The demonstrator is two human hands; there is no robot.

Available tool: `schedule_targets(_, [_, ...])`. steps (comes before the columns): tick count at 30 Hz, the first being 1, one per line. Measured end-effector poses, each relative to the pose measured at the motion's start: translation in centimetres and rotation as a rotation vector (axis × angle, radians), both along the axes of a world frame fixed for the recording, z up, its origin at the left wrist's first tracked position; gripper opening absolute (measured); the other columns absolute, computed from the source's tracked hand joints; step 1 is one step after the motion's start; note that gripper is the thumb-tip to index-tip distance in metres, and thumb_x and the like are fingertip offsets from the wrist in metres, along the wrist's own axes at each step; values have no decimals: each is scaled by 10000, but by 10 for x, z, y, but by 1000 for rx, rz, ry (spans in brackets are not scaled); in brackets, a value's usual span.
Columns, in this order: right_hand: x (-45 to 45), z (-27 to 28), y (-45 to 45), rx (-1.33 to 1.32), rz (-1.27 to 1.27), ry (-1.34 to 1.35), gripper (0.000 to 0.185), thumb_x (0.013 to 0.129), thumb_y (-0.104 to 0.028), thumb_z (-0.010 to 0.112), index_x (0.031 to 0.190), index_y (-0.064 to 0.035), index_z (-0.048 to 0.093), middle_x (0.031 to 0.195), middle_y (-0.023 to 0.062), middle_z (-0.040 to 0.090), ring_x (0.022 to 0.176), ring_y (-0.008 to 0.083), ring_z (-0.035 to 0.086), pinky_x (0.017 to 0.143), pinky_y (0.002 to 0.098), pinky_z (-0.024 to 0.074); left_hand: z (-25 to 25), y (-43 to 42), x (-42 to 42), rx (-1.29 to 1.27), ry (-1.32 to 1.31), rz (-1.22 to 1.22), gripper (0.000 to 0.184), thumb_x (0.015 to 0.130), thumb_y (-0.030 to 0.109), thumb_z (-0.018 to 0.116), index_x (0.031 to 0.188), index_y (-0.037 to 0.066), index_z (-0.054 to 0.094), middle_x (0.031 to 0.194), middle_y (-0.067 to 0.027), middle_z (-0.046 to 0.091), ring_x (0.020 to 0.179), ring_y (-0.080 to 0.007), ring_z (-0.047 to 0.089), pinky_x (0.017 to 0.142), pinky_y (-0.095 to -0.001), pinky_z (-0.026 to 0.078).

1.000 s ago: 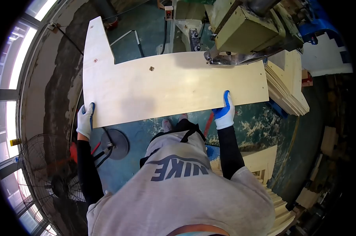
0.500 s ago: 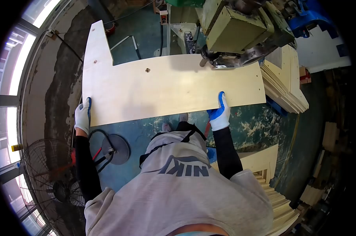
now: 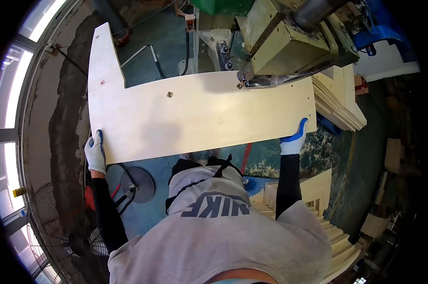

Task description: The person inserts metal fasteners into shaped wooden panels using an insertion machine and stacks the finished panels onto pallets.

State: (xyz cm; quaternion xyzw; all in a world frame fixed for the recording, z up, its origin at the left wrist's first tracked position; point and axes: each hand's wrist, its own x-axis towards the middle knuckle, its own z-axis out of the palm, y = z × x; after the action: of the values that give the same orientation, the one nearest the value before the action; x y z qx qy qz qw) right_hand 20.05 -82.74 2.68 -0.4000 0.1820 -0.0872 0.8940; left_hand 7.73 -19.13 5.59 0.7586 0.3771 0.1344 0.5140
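A large pale plywood panel [image 3: 200, 113] with an upright arm at its left end spans the view before me. Several small holes, some with metal inserts, dot its face. My left hand [image 3: 96, 152], in a white and blue glove, grips the panel's lower left corner, thumb on top. Gloved alike, my right hand [image 3: 294, 138] holds the near edge close to the right end, its thumb also on the face. The fingers of both hands are hidden beneath the panel. A pale green machine head [image 3: 289, 49] overhangs the far edge, its lower part close above one insert.
Stacked plywood panels [image 3: 339, 102] stand behind the right end, and another stack [image 3: 337, 248] lies at my right side. A wire-guard fan [image 3: 77, 244] is at lower left, near a round grey base [image 3: 140, 184]. Windows line the left wall.
My right hand has shifted right along the near edge. The panel has moved slightly left and toward me, and my left hand has moved with it. The machine head sits lower over the panel.
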Motion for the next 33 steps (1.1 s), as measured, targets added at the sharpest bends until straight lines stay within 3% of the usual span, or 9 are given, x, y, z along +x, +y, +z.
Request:
schedule_targets(5, [-59,10,96,116,25,51,537,1052,-395,463,1486,-87,397,1456,95,497,1319,262,506,1088,429,432,7,118,-50,97,28,39,373,997,364,632,712,126,589,619,118,386,534,-11,315,485,-235,220])
schedule_targets(11, [-52,-12,150,191,66,62,489,1044,-348,510,1433,-57,453,1364,86,567,1241,228,564,1025,392,473,6,202,-91,156,47,44,417,1002,391,618,669,146,563,604,121,356,530,-20,280,492,-249,191])
schedule_targets(15, [-52,-14,158,86,26,28,481,1043,-338,516,1422,-47,459,1346,94,574,1209,222,588,1010,378,488,4,212,-93,126,82,60,417,999,389,624,666,146,560,605,120,349,535,-17,283,496,-247,193])
schedule_targets(19, [-39,-24,145,-51,-47,-9,479,1046,-324,510,1406,-12,463,1328,105,583,1190,224,601,1007,375,494,-11,193,-69,99,124,34,426,998,416,613,737,80,612,651,97,411,582,-43,328,521,-253,253])
schedule_targets(22, [-30,-13,138,-19,-58,33,477,1047,-318,508,1403,-4,464,1327,107,585,1194,228,600,1010,377,492,-25,203,-60,28,138,-61,428,996,432,612,873,27,677,692,77,488,606,-50,392,544,-248,324])
schedule_targets(28, [-42,-29,140,40,-95,58,476,1045,-296,521,1420,-12,453,1324,110,584,1179,227,606,995,382,501,-8,201,-43,31,152,-72,471,1005,451,585,940,-3,693,706,76,498,610,-35,403,546,-231,325])
schedule_targets(33, [-43,-25,150,7,-136,36,432,1011,-245,579,1369,-17,503,1274,75,611,1141,191,627,902,360,545,-9,207,-24,87,195,-93,448,1000,465,588,744,97,589,639,99,384,560,-42,324,514,-260,262])
